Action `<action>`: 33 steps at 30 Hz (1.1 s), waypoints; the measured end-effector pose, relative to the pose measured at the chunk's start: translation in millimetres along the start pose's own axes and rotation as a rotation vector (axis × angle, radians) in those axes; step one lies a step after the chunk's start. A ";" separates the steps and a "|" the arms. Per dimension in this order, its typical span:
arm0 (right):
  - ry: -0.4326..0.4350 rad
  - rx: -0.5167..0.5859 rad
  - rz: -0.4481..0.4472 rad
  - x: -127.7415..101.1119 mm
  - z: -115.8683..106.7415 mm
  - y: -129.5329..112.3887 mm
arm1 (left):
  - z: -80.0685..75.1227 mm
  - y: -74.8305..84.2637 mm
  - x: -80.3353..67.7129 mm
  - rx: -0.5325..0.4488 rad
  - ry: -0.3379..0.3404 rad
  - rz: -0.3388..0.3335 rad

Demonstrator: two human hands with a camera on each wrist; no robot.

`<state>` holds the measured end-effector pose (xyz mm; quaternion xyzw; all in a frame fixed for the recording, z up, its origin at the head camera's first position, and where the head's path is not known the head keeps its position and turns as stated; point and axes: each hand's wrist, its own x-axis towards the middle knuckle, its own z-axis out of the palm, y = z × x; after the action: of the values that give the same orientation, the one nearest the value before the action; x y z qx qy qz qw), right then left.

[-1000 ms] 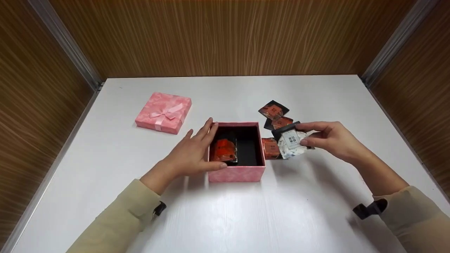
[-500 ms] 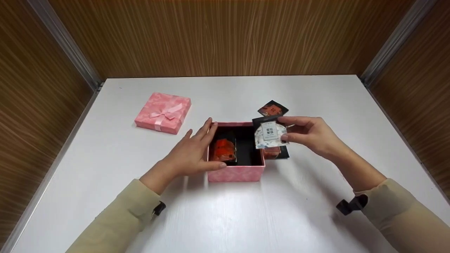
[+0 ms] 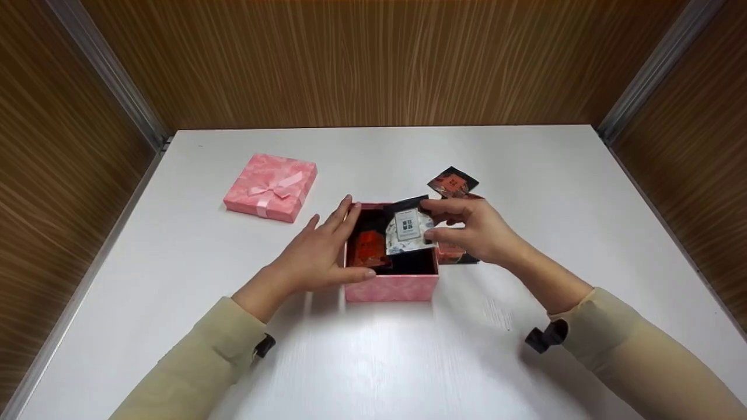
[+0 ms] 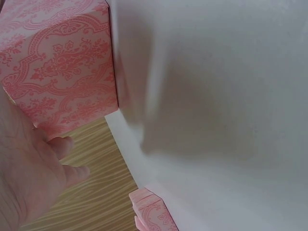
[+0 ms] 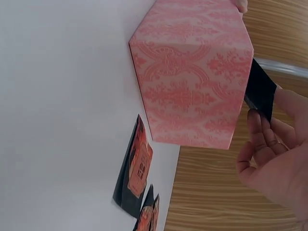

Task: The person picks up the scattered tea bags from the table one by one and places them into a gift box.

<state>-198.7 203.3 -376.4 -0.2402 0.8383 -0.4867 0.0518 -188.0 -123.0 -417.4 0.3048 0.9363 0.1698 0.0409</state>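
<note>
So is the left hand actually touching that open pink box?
Touching. In the head view the left hand lies flat against the left wall of the open pink box, thumb along its near corner, with no gap.

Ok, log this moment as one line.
left hand: rests on pink box | right hand: holds white packet over box | lid: off

From my remote seat I see a pink box with a darker pink damask print and a black lining. At ten o'clock sits its pink lid with a pale pink bow. The packet in my right hand is white with a black top; the packets at two o'clock are black and orange. The table is white, the walls brown woodgrain.
</note>
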 end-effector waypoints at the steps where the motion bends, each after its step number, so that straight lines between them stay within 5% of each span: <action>1: -0.001 -0.006 -0.006 1.5 2.9 -0.3 | 0.0 0.0 0.0 -0.003 0.002 0.001; 11: -0.014 -0.092 0.013 9.5 23.4 -4.2 | 0.6 -0.1 0.8 -0.005 0.007 0.010; 33: 0.002 -0.308 -0.122 24.7 42.4 -11.0 | 0.1 0.0 -0.5 -0.010 0.013 0.013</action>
<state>-202.9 154.1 -385.6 -0.2952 0.8869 -0.3550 -0.0164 -187.5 -123.3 -417.6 0.3096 0.9337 0.1767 0.0350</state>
